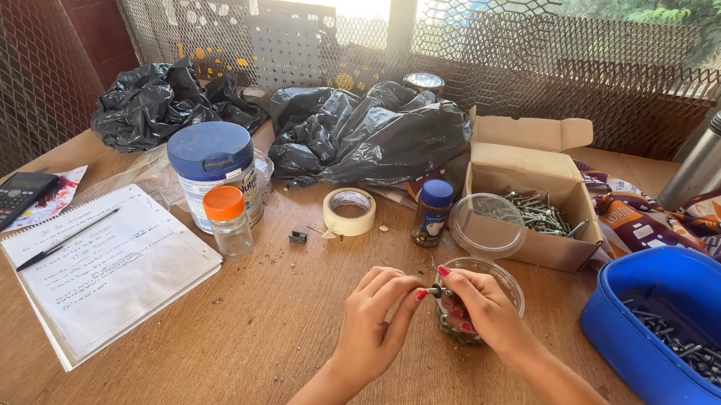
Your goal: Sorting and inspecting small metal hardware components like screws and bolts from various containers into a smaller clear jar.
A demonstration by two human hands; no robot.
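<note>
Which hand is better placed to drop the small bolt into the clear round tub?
Right, probably. The right hand sits directly over the clear round tub and pinches the small bolt by its end. The left hand meets the bolt from the side, over bare table.

Two hands (376, 318) (483, 307), two black bags (158, 104) (367, 133), one tape roll (349, 212).

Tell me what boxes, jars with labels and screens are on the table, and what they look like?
Cardboard box: back right, brown, flaps open, screws inside.
Big tub: back left, round, blue lid, white label.
Small brown jar: middle, blue cap, pale label.
Small clear bottle: beside the big tub, orange cap, no label showing.
Calculator: far left, black, small grey screen.
</note>
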